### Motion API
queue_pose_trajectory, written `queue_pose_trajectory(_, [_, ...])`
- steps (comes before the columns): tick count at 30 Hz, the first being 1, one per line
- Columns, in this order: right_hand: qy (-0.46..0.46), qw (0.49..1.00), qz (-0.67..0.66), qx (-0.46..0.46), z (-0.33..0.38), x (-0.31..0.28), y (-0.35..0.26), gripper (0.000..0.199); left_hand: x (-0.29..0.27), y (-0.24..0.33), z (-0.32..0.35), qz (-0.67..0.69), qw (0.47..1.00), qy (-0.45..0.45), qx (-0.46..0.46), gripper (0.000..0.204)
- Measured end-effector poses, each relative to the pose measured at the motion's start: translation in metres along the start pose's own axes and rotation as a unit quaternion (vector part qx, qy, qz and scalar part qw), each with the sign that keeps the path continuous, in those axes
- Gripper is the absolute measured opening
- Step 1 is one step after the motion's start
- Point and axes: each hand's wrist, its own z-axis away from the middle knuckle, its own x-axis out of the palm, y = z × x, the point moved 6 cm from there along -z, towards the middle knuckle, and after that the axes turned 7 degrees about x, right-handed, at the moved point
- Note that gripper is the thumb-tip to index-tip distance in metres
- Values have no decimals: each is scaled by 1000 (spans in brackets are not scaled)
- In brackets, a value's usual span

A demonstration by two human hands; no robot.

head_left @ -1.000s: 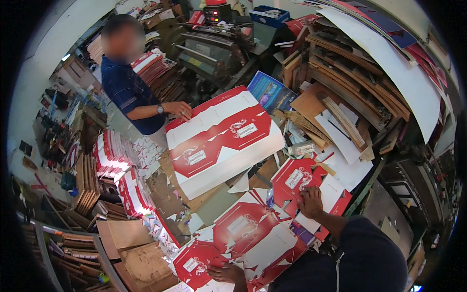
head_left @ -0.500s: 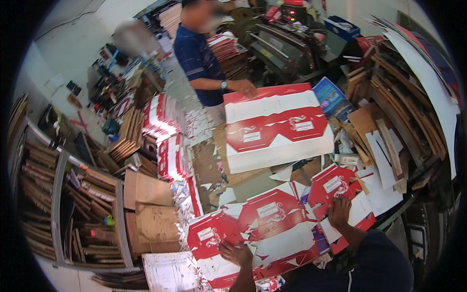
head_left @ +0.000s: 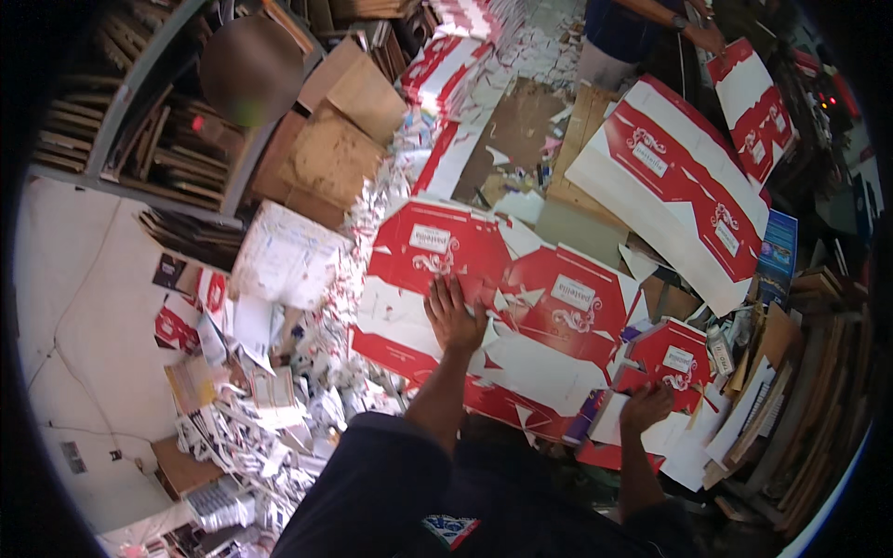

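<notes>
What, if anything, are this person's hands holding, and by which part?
The left hand grips nothing, lying flat on the left printed sheet. Whether the right hand grips the right printed sheet cannot be told.

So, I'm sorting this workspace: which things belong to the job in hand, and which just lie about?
Likely the job:
red-and-white printed cardboard beneath the left hand
smaller red-and-white printed cardboard piece at the right hand
thick red-and-white printed cardboard stack

Apparently lying about:
rectangular blue printed sheet
white paper scraps

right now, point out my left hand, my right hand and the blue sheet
Left hand (head_left: 456, 323), head view, back of the hand
Right hand (head_left: 645, 407), head view, back of the hand
Blue sheet (head_left: 779, 253), head view, its printed face
</notes>
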Motion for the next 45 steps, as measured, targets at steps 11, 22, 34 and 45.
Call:
queue_pose_trajectory(11, [-60, 997, -18, 34, -12, -10, -15, 44, 3, 1, -7, 21, 999, -22, -9, 78])
queue_pose_trajectory(22, [-50, 996, -61, 50, -8, -16, -15, 36, -8, 6, -8, -1, 1000, 14, 24, 74])
queue_pose_trajectory(34, [-73, 994, -28, 71, -9, -17, -15, 44, 1, 4, -7, -12, 999, -41, 13, 77])
queue_pose_trajectory(45, [-64, 995, -42, 57, -10, -17, -19, 49, -5, 4, -9, 0, 999, -8, 43, 78])
